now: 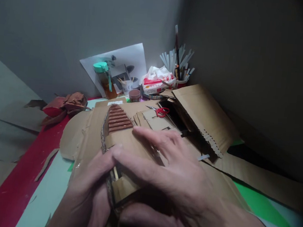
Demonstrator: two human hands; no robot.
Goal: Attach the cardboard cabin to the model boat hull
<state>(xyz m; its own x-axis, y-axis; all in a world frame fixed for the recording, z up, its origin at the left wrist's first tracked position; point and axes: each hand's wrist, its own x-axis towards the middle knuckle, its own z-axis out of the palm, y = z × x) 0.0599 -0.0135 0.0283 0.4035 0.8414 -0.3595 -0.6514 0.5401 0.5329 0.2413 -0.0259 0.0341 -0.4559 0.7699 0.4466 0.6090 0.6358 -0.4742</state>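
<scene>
A cardboard boat-shaped model (pixel 117 138) is between my two hands, its pointed end facing away from me. Ridged brown strips (pixel 119 118) cover that tip, and a corrugated edge runs down its left side. My left hand (pixel 92 186) grips the left side, thumb on the upper edge. Across the top and right side lies my right hand (pixel 175 172), its thumb close to the left thumb and its fingers wrapped over the far side. A light stick (pixel 115 174) shows in an opening below the thumbs. The underside is hidden.
Red-handled scissors (pixel 161 112) lie on cardboard beyond the model. A folded cardboard piece (pixel 201 114) rises at the right. Along the wall stand a bottle with a turquoise lid (pixel 106 81), a tissue pack (pixel 158 82) and a cup of sticks (pixel 181 83). Crumpled brown material (pixel 64 107) sits left.
</scene>
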